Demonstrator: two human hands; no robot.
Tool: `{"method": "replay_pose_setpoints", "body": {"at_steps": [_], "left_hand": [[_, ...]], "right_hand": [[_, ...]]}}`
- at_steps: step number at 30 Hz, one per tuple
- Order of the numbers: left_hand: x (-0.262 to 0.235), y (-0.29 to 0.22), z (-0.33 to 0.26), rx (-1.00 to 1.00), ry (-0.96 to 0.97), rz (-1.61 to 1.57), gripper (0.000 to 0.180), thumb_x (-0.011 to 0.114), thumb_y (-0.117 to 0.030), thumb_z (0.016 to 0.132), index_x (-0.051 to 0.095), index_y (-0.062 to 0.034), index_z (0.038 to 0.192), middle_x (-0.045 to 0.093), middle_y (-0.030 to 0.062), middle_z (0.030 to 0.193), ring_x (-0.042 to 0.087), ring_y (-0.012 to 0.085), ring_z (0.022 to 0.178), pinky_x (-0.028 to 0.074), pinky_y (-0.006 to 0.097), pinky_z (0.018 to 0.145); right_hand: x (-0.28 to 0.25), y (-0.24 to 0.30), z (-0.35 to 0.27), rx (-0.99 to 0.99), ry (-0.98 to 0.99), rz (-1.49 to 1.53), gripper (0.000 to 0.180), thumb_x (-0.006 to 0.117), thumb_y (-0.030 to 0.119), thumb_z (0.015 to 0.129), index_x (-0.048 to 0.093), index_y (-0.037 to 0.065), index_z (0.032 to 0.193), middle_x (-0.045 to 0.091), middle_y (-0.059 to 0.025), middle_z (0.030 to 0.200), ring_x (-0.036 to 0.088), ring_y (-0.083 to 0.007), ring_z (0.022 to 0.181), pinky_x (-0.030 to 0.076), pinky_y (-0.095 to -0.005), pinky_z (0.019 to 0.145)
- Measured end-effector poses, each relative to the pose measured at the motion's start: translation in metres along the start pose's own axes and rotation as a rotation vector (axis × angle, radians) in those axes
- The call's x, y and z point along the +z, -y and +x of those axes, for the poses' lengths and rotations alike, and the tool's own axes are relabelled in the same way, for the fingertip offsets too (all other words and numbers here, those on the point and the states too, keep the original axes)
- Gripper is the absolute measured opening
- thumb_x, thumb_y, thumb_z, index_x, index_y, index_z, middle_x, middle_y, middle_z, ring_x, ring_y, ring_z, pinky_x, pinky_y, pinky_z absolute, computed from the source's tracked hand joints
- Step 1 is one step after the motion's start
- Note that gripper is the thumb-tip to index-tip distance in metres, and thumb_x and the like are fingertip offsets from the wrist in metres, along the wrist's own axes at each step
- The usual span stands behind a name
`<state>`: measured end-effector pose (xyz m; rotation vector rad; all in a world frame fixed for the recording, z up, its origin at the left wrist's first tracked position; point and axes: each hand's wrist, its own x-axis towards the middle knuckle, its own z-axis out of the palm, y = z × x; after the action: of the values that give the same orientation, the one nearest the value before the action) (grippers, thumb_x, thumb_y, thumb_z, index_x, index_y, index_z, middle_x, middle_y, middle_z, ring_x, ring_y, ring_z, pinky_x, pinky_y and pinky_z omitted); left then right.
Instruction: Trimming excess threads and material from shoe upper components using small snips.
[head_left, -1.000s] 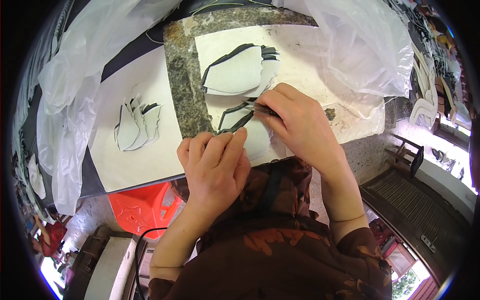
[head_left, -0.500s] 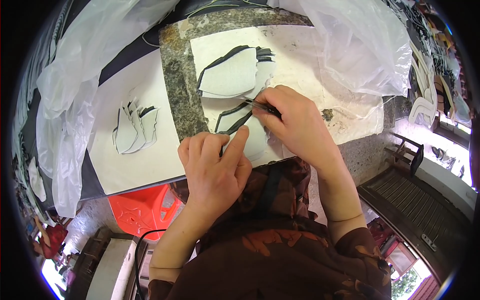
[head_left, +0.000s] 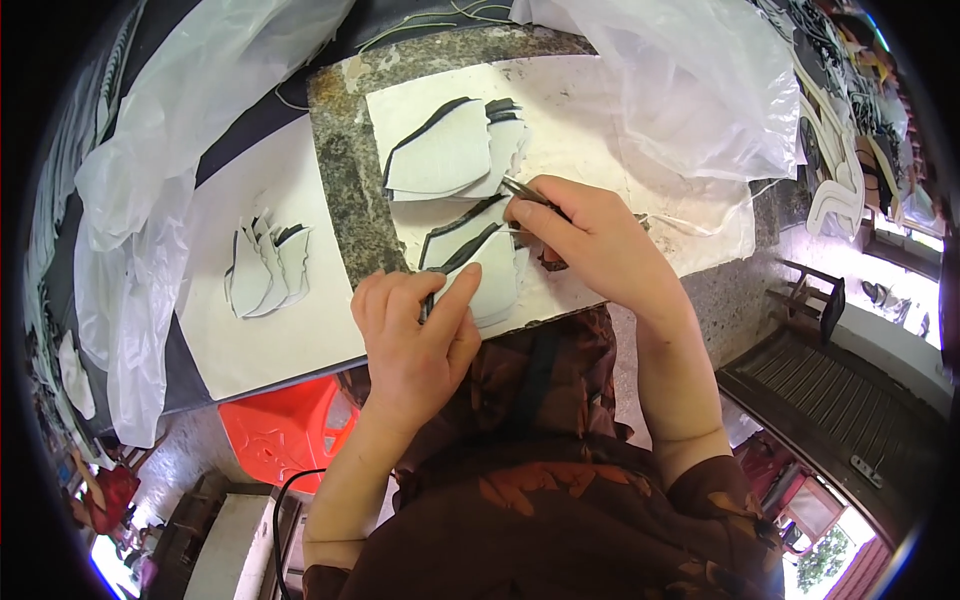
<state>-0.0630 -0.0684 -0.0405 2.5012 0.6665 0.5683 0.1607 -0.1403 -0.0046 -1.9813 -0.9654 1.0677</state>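
On a pale sheet before me lie white, black-edged fabric-like pieces. My left hand (head_left: 412, 335) rests on the nearest white piece (head_left: 492, 290), its index fingertip pressing beside the black edge, its other fingers bent. Part of that edge shows between the fingers; the rest is hidden beneath them. In my closed right hand (head_left: 597, 235) is a slim metal tool (head_left: 537, 196); it looks like small scissors, but the fingers cover most of it. A thin point shows below it by the black edge. Just beyond sits a stack of similar pieces (head_left: 440, 150).
Several more pieces (head_left: 265, 268) overlap on a second pale sheet (head_left: 240, 350) at the left. Clear plastic sheeting (head_left: 690, 90) covers the far right, with more plastic (head_left: 150, 190) at the far left. A red plastic stool (head_left: 285, 425) stands below the table edge.
My right hand has turned slightly; the tool has tilted away from the black edge, and a thin point now shows there. My left hand has shifted slightly left. The view has moved a little.
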Motion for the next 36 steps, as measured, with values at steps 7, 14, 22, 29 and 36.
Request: {"method": "replay_pose_setpoints", "body": {"at_steps": [7,14,22,29,36], "left_hand": [[0.002,0.002,-0.002,0.061,-0.035,0.032,0.042,0.073,-0.010,0.080,0.074,-0.0152,0.122,0.064,0.0064,0.123,0.058,0.0289,0.117,0.036,0.052,0.111],[-0.002,0.000,0.000,0.038,-0.063,-0.027,0.038,0.073,-0.010,0.082,0.073,-0.0132,0.121,0.066,0.0067,0.123,0.059,0.0298,0.117,0.037,0.051,0.110],[-0.012,-0.009,0.028,-0.137,0.001,-0.281,0.026,0.072,-0.014,0.090,0.074,-0.0064,0.115,0.069,0.0082,0.108,0.060,0.0292,0.102,0.044,0.041,0.095],[-0.023,-0.015,0.051,-0.517,0.176,-0.668,0.020,0.069,-0.020,0.098,0.073,0.0000,0.100,0.069,0.0082,0.086,0.059,0.0197,0.082,0.047,0.031,0.076],[-0.030,-0.011,0.060,-0.560,0.318,-0.732,0.019,0.069,-0.017,0.098,0.070,0.0025,0.098,0.065,0.0020,0.084,0.055,0.0093,0.074,0.045,0.026,0.068]], "right_hand": [[-0.005,-0.004,-0.009,-0.027,0.053,0.009,0.020,0.072,0.016,0.093,0.069,-0.002,0.102,0.064,-0.0004,0.085,0.054,-0.0072,0.078,0.048,-0.0256,0.071],[-0.008,-0.004,-0.010,-0.031,0.052,0.153,0.019,0.075,0.014,0.090,0.070,0.000,0.102,0.065,0.0008,0.088,0.055,-0.0067,0.079,0.048,-0.0245,0.073],[-0.005,0.005,-0.022,-0.114,0.004,0.230,0.016,0.077,0.004,0.087,0.072,0.001,0.102,0.070,-0.0014,0.091,0.062,-0.0079,0.086,0.051,-0.0246,0.078],[0.009,-0.008,-0.025,-0.401,-0.061,0.119,0.021,0.075,-0.005,0.079,0.073,0.002,0.099,0.070,-0.0066,0.093,0.066,-0.0172,0.086,0.052,-0.0286,0.077],[0.019,-0.014,-0.030,-0.405,-0.113,0.195,0.016,0.073,-0.002,0.084,0.069,0.003,0.100,0.065,-0.0023,0.089,0.059,-0.0106,0.080,0.048,-0.0256,0.073]]}}
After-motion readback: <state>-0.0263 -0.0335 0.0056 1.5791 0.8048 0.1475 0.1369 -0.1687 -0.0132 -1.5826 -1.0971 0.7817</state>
